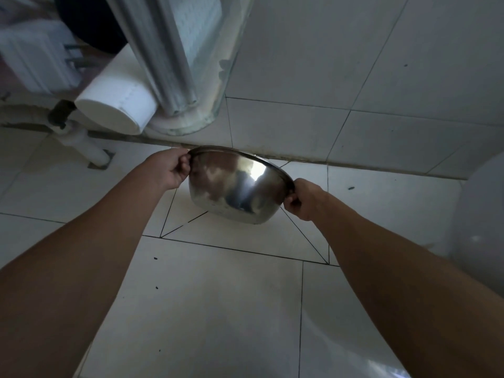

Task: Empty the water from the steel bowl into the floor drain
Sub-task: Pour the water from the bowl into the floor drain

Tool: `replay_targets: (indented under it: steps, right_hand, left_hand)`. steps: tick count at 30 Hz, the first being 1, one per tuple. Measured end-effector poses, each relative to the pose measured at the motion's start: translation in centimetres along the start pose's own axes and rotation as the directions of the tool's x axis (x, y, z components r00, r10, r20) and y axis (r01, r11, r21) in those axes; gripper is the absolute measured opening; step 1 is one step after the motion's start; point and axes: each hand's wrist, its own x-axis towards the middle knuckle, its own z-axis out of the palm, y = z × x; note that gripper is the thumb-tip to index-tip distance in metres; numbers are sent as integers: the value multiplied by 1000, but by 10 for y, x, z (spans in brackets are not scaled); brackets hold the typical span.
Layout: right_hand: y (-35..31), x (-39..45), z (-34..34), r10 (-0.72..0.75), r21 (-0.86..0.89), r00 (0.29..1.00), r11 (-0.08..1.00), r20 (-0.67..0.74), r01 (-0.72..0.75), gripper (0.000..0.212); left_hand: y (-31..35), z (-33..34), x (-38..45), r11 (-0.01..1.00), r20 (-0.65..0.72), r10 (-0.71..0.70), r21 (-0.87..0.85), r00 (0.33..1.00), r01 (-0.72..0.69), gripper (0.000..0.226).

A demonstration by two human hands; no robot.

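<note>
Steel, thin and polished, the bowl (pixel 240 186) hangs in the air above the tiled floor (pixel 212 309), tipped steeply away so only its shiny underside shows; any water or drain beyond it is hidden. Each hand pinches the rolled rim, the left hand (pixel 170 169) closed on the far-left edge, the right hand (pixel 304 199) closed on the near-right edge, the bowl between the two grips. It looks stiff and light, probably slick when wet, so the rim, held at opposite sides, seems the safest hold
</note>
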Motion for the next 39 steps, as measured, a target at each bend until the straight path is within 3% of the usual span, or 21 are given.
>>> replay_targets:
  steps: [3,5,7,9,12,16,19,22,27,28,31,35,39]
  right_hand:
    - [-3,0,1,-86,-83,996,993,1,85,24]
    - [0,-2,2,-177,-266,984,948,20,176,27]
    - [7,-9,3,-209,-451,975,864,82,223,26]
    - [13,-15,6,-182,-545,976,809,123,219,24]
    - [20,-12,11,-144,-547,985,819,99,175,27]
    - [21,-3,16,-73,-506,996,858,54,90,26]
    - [19,-1,14,42,-507,998,862,44,-14,26]
    - [19,-3,12,119,-493,992,866,33,-87,27]
    - [9,1,12,-238,-379,966,907,-102,183,17]
    - [6,2,10,-244,-367,962,912,-127,183,16]
    - [8,0,5,-79,-366,990,930,-115,32,19]
    - [14,-2,8,-83,-444,993,895,-81,39,23]
    - [10,1,9,-304,-542,951,809,-57,227,11]
  left_hand:
    - [-1,-2,-3,992,-15,68,110,998,-66,32]
    - [-2,-3,-5,951,-50,161,274,986,-142,26]
    - [-3,-3,-6,812,-60,313,534,948,-235,13]
    - [-3,-1,-7,709,-18,409,636,912,-305,6]
    - [2,5,-5,747,-2,416,572,909,-340,5]
    - [10,11,-4,855,-42,322,442,946,-272,7]
    - [10,11,-3,889,-49,222,421,974,-182,28]
    - [6,11,-3,901,-50,186,406,981,-150,29]
    - [5,9,-9,919,-53,229,342,972,-198,25]
    - [4,9,-10,917,-56,218,352,974,-185,26]
    - [-2,3,-10,912,-91,167,392,982,-119,28]
    - [-6,-5,-10,862,-103,173,496,980,-100,22]
    - [-8,-12,-10,615,-59,281,777,958,-132,9]
